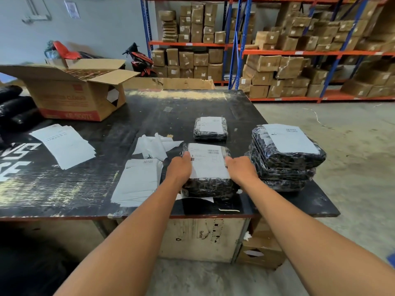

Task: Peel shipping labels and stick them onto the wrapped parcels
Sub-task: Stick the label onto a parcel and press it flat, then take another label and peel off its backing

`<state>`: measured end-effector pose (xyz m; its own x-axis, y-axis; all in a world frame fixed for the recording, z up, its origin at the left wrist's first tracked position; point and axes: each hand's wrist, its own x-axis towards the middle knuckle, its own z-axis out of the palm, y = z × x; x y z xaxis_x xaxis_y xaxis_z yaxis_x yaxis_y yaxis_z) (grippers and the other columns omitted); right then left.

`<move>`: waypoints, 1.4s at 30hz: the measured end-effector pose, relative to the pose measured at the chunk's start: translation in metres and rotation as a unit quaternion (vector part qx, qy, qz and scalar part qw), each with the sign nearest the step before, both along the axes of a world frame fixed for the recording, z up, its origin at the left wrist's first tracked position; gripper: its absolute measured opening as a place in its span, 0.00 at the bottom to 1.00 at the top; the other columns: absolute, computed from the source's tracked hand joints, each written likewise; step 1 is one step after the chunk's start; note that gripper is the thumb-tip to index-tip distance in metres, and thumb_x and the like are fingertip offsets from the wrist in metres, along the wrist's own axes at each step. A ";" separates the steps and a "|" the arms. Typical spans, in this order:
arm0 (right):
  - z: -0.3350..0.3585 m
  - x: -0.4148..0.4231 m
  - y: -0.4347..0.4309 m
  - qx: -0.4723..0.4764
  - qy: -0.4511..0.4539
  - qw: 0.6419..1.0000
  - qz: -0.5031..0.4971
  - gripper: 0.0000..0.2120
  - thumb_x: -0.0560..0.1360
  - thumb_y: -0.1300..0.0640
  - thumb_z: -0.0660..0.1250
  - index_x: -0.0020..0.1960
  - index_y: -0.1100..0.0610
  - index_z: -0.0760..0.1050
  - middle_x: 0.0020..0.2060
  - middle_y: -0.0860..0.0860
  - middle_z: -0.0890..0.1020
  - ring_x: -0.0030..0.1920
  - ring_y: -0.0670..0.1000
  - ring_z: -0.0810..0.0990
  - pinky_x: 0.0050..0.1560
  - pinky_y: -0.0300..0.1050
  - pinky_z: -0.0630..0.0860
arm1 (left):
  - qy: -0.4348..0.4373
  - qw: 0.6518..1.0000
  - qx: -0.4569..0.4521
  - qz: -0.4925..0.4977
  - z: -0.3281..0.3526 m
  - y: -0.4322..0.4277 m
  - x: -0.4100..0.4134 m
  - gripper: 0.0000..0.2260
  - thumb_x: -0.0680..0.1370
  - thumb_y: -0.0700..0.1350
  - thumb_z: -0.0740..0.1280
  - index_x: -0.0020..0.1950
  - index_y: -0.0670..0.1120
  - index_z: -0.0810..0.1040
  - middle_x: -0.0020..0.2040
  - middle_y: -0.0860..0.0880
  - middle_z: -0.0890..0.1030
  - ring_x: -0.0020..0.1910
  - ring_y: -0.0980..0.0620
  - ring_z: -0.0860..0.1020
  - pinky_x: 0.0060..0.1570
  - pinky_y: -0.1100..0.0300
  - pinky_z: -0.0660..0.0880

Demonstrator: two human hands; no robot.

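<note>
Warehouse shelving (299, 52) backs a black worktop (85, 184) carrying five wrapped parcels: one rear parcel (210, 128), a stack (286, 159) of three, and the nearest parcel (209, 186), whose label (208, 165) the left hand (179, 167) and right hand (241, 169) press with straight fingers.

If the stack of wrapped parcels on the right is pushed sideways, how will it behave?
The stack of wrapped parcels looks uneven and leaning, so its top parcel would probably slide off. The glossy wrap seems slippery. It stands near the table edge, so parcels might fall.
</note>
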<state>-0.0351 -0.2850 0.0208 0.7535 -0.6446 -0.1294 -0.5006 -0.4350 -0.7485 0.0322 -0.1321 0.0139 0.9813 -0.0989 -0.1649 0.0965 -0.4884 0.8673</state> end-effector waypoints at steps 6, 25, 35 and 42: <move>0.030 0.023 0.039 -0.219 -0.132 0.965 0.056 0.12 0.79 0.60 0.58 0.39 0.58 0.76 0.45 0.58 0.83 0.49 0.61 0.80 0.43 0.50 0.73 | -0.112 0.989 0.041 0.083 0.018 0.057 0.016 0.18 0.82 0.41 0.55 0.33 0.40 0.72 0.35 0.40 0.74 0.39 0.40 0.72 0.36 0.55 0.66; -0.055 0.122 0.187 -0.091 0.028 0.988 0.120 0.14 0.73 0.56 0.74 0.38 0.59 0.70 0.41 0.55 0.77 0.44 0.56 0.77 0.35 0.42 0.67 | -0.085 0.984 0.155 0.036 -0.047 0.177 0.073 0.13 0.74 0.48 0.75 0.56 0.45 0.80 0.53 0.48 0.82 0.53 0.46 0.79 0.47 0.57 0.73; -0.047 0.128 0.183 0.012 0.056 0.997 0.044 0.18 0.67 0.59 0.77 0.32 0.55 0.67 0.30 0.48 0.72 0.29 0.49 0.71 0.22 0.39 0.62 | -0.068 0.970 0.231 -0.032 -0.037 0.178 0.088 0.19 0.73 0.49 0.75 0.59 0.44 0.76 0.58 0.45 0.80 0.57 0.41 0.78 0.47 0.55 0.70; -0.031 0.132 0.178 -0.027 0.080 0.995 0.050 0.17 0.66 0.56 0.76 0.54 0.59 0.80 0.50 0.54 0.83 0.50 0.56 0.82 0.39 0.43 0.74 | -0.043 0.969 0.235 -0.053 -0.021 0.180 0.089 0.18 0.69 0.49 0.78 0.52 0.43 0.76 0.52 0.45 0.80 0.52 0.42 0.78 0.44 0.54 0.74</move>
<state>0.0969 -0.1067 -0.0107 0.7871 -0.5759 -0.2208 -0.5635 -0.5259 -0.6371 0.1210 0.0475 -0.0076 0.9818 -0.1337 -0.1346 -0.0386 -0.8354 0.5483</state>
